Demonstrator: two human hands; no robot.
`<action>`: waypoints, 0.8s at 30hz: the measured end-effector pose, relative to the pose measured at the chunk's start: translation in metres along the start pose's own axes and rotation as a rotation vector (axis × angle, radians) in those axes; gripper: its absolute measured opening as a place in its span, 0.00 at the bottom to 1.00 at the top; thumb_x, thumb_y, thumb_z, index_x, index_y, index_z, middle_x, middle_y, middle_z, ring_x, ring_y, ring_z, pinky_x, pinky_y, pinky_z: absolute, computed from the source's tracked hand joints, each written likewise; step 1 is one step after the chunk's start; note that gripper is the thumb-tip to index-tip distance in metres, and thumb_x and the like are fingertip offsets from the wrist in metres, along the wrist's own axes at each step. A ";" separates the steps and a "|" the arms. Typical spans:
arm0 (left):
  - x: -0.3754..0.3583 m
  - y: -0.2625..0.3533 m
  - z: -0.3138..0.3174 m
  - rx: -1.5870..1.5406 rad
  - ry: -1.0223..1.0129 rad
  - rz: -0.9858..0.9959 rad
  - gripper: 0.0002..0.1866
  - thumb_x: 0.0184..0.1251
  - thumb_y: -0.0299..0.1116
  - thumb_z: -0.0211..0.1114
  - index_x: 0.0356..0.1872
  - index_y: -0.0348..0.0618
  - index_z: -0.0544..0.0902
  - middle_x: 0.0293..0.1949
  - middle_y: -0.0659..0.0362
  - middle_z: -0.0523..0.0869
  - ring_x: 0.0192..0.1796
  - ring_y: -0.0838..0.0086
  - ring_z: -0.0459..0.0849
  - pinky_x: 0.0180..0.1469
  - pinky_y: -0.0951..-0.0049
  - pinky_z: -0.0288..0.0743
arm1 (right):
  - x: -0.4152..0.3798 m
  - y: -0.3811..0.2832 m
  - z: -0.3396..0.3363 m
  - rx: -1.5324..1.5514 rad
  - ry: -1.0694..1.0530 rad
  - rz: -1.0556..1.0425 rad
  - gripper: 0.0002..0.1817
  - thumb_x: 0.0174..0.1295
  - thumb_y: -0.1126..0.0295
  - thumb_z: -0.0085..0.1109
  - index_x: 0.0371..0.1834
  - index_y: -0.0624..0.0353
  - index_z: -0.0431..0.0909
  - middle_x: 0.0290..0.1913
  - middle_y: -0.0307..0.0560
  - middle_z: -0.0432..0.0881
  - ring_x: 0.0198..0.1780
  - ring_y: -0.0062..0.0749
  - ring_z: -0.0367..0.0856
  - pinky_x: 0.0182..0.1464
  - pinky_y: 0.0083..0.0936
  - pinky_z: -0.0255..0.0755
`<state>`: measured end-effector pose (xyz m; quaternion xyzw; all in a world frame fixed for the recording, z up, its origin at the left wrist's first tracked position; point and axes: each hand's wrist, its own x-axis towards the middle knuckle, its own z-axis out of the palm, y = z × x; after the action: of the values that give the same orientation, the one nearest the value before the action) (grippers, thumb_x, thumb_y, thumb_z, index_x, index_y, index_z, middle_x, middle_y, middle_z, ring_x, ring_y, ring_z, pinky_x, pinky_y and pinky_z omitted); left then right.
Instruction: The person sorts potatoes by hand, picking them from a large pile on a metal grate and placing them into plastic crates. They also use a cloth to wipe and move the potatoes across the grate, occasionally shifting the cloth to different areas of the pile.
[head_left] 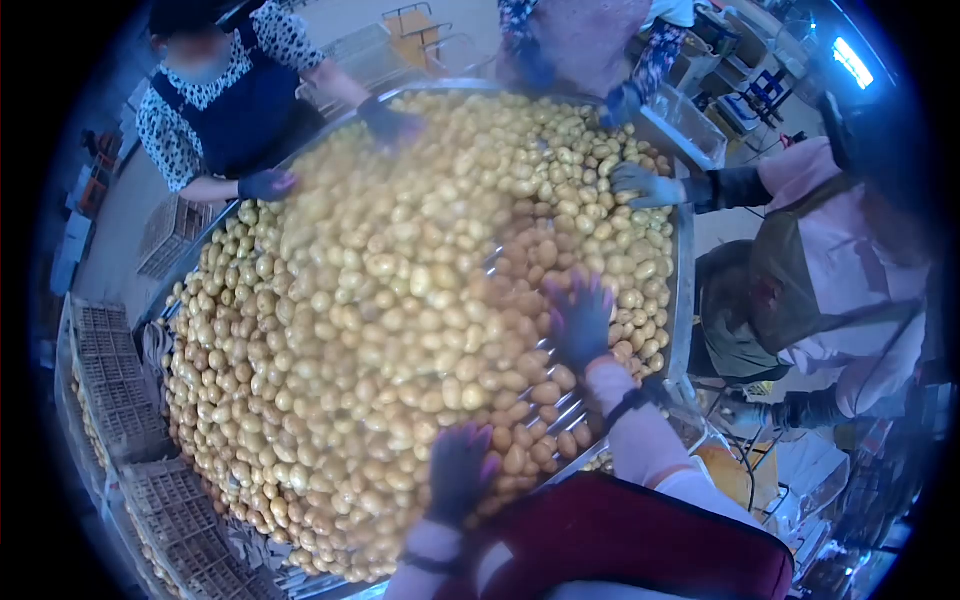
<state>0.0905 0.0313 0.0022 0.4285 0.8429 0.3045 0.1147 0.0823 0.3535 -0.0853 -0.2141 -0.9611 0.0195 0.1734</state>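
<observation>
The fingers (590, 296) of the right hand (580, 322) are spreading wide and flat over the heaped potatoes (400, 300), gripping none, while the left hand (460, 472), fingers likewise splayed and empty, is resting on the pile's near edge. The potatoes are filling a large round metal-rimmed table (683, 290). Around it, three other people's gloved hands (640, 184) are reaching into the pile, and stacked crates (120, 390) are standing alongside.

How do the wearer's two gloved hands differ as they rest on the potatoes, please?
The right hand lies farther out on the potatoes, fingers spread wide; the left hand sits nearer the body, fingers closer together. The right hand looks bluer and brighter, the left hand darker. Both wear purple gloves and lie flat, holding nothing.
</observation>
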 end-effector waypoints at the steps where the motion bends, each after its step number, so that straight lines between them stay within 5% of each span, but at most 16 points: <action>1: -0.004 -0.006 0.004 0.022 -0.044 -0.033 0.22 0.61 0.43 0.66 0.54 0.46 0.79 0.50 0.50 0.80 0.55 0.51 0.76 0.60 0.48 0.65 | 0.016 0.007 0.003 -0.003 -0.010 -0.010 0.31 0.64 0.56 0.59 0.73 0.37 0.69 0.75 0.56 0.63 0.76 0.61 0.58 0.72 0.66 0.50; 3: -0.014 -0.018 0.019 0.062 -0.120 -0.089 0.29 0.64 0.45 0.65 0.65 0.48 0.75 0.62 0.50 0.77 0.66 0.53 0.73 0.71 0.44 0.61 | 0.047 0.033 0.027 -0.074 0.079 -0.008 0.30 0.64 0.56 0.59 0.72 0.38 0.70 0.75 0.55 0.63 0.75 0.61 0.58 0.71 0.67 0.50; 7: -0.010 -0.019 0.019 0.117 -0.135 -0.112 0.30 0.64 0.45 0.65 0.66 0.47 0.74 0.62 0.50 0.76 0.66 0.53 0.73 0.71 0.45 0.61 | 0.088 0.036 0.027 -0.041 0.223 0.140 0.27 0.64 0.56 0.59 0.68 0.42 0.74 0.73 0.53 0.65 0.73 0.62 0.59 0.70 0.64 0.53; 8: -0.010 -0.019 0.019 0.126 -0.112 -0.094 0.30 0.64 0.45 0.65 0.66 0.47 0.74 0.62 0.50 0.76 0.67 0.53 0.73 0.71 0.45 0.61 | 0.092 0.037 0.029 0.132 0.348 0.063 0.23 0.64 0.57 0.60 0.62 0.45 0.79 0.67 0.51 0.74 0.68 0.57 0.67 0.67 0.54 0.62; 11: -0.004 -0.009 0.012 0.128 -0.004 -0.025 0.26 0.63 0.41 0.67 0.61 0.44 0.77 0.58 0.48 0.79 0.62 0.50 0.75 0.66 0.47 0.64 | 0.069 0.003 0.019 0.511 -0.124 -0.115 0.17 0.65 0.58 0.61 0.54 0.49 0.83 0.55 0.51 0.82 0.57 0.51 0.76 0.61 0.45 0.68; 13: 0.001 -0.004 0.006 0.093 0.025 -0.009 0.24 0.63 0.40 0.68 0.59 0.42 0.79 0.56 0.48 0.80 0.59 0.48 0.77 0.63 0.48 0.66 | 0.039 -0.021 0.008 0.557 -0.056 -0.255 0.14 0.65 0.58 0.62 0.49 0.52 0.83 0.45 0.50 0.84 0.49 0.48 0.80 0.54 0.43 0.72; 16: 0.005 -0.004 0.004 0.010 0.022 -0.038 0.24 0.62 0.40 0.69 0.58 0.42 0.79 0.56 0.48 0.80 0.59 0.48 0.77 0.63 0.48 0.66 | 0.033 -0.024 -0.039 0.519 -0.631 0.179 0.13 0.65 0.58 0.60 0.46 0.52 0.86 0.45 0.47 0.86 0.47 0.47 0.83 0.49 0.46 0.73; 19: 0.002 -0.005 0.005 -0.043 0.021 -0.046 0.24 0.62 0.39 0.69 0.58 0.42 0.79 0.56 0.48 0.80 0.59 0.48 0.77 0.63 0.48 0.66 | 0.030 -0.010 -0.016 0.391 -0.495 0.189 0.16 0.66 0.59 0.60 0.53 0.50 0.83 0.52 0.50 0.85 0.58 0.48 0.80 0.57 0.46 0.72; 22: 0.000 -0.007 0.008 0.027 -0.016 -0.049 0.25 0.62 0.41 0.68 0.60 0.44 0.78 0.57 0.49 0.80 0.61 0.51 0.76 0.64 0.47 0.65 | 0.043 -0.005 0.021 0.546 -0.147 -0.086 0.23 0.65 0.63 0.60 0.64 0.49 0.77 0.64 0.55 0.78 0.67 0.50 0.74 0.66 0.44 0.70; 24: -0.011 -0.019 0.021 0.177 -0.025 -0.019 0.29 0.64 0.44 0.66 0.65 0.47 0.75 0.60 0.50 0.77 0.65 0.55 0.74 0.68 0.46 0.64 | 0.052 -0.012 0.030 0.447 -0.169 -0.131 0.27 0.64 0.67 0.59 0.69 0.48 0.72 0.70 0.57 0.71 0.70 0.52 0.70 0.69 0.43 0.67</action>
<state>0.0942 0.0231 -0.0260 0.4326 0.8691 0.2222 0.0899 0.0225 0.3652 -0.0954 -0.1052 -0.9559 0.2381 0.1363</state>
